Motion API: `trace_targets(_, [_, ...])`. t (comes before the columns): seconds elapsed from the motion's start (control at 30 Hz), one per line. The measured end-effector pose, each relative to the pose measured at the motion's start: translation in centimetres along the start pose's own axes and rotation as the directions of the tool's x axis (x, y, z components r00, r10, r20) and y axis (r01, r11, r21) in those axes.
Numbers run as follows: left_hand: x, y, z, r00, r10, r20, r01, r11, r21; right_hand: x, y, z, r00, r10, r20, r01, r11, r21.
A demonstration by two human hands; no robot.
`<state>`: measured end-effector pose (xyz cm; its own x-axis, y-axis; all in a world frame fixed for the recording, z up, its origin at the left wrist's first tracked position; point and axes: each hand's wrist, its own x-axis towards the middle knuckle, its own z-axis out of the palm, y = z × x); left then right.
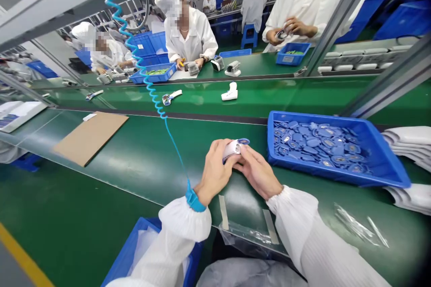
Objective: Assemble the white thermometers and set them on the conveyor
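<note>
My left hand (215,168) is wrapped around a small white plastic device (231,150), held just above the green bench. My right hand (257,171) closes on the device's other end, its fingers at a blue oval piece (243,141) there. Both palms hide most of the device's body. Around my left wrist is a blue wrist strap (195,200) with a coiled cord (155,98) running upward. Right of my hands stands a blue bin (340,177) holding many blue oval plastic pieces (313,142).
A brown cardboard sheet (92,139) lies on the left. Thin metal rods (357,224) rest at the right, below stacked white parts (409,143). Beyond a dark rail, a green conveyor (198,103) carries white pistol-shaped housings (230,92). Co-workers (190,31) sit across it.
</note>
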<state>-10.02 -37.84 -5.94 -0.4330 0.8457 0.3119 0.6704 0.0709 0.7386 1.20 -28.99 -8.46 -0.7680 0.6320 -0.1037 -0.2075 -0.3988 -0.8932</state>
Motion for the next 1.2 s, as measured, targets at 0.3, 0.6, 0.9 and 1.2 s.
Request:
trace_targets(0.3, [3.4, -2.5, -2.3, 0.963, 0.137, 0.230, -0.141, 0.990, 0.001, 1.8, -0.3, -2.0, 0.996, -0.052, 0.077, 0.067, 0.976, -0.206])
trace_targets(0.6, [5.2, -0.3, -5.6, 0.791, 0.090, 0.605, -0.326, 0.899, 0.292, 2.4, -0.4, -1.6, 0.979, -0.158, 0.131, 0.200, 0.875, -0.440])
trace_targets(0.9, [4.5, 1.0, -3.5, 0.812, 0.005, 0.584, -0.336, 0.822, 0.460, 2.7, 0.7, -1.0, 0.973, -0.219, 0.078, 0.226, 0.816, -0.532])
trace_targets(1.2, [5.0, 1.5, -2.3, 0.813, -0.056, 0.580, -0.375, 0.711, 0.594, 3.3, 2.9, -1.2, 0.972, -0.234, -0.028, 0.191, 0.853, -0.487])
